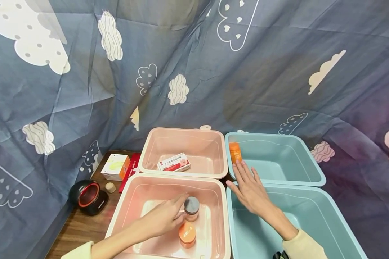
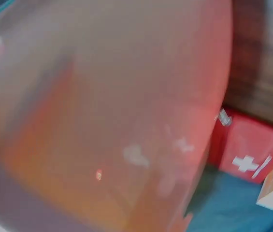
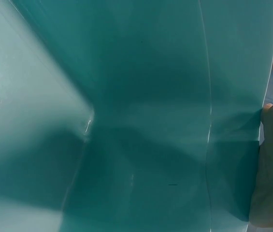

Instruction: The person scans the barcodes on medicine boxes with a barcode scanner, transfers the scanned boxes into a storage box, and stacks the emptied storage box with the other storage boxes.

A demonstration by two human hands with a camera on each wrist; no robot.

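Observation:
My left hand point(image 1: 165, 217) reaches into the front pink bin point(image 1: 133, 194), thumb and forefinger apart at the left side of a jar with a grey lid point(image 1: 192, 205). Whether they touch the jar cannot be made out. Just in front of that jar stands another with an orange lid point(image 1: 187, 233). My right hand point(image 1: 251, 189) is spread, fingers straight, over the rims between the two blue bins. Its fingertips overlap the lower part of an orange bottle point(image 1: 235, 151) in the back blue bin point(image 1: 278, 162); contact is unclear.
A white and red medicine box point(image 1: 174, 163) lies in the back pink bin point(image 1: 210, 135). The front blue bin point(image 3: 150, 72) is below my right hand. On the wooden table at left are a white and orange box point(image 1: 115, 167), a red pouch point(image 2: 250, 150), a black device point(image 1: 89, 198) and a small pale cap point(image 1: 110, 187).

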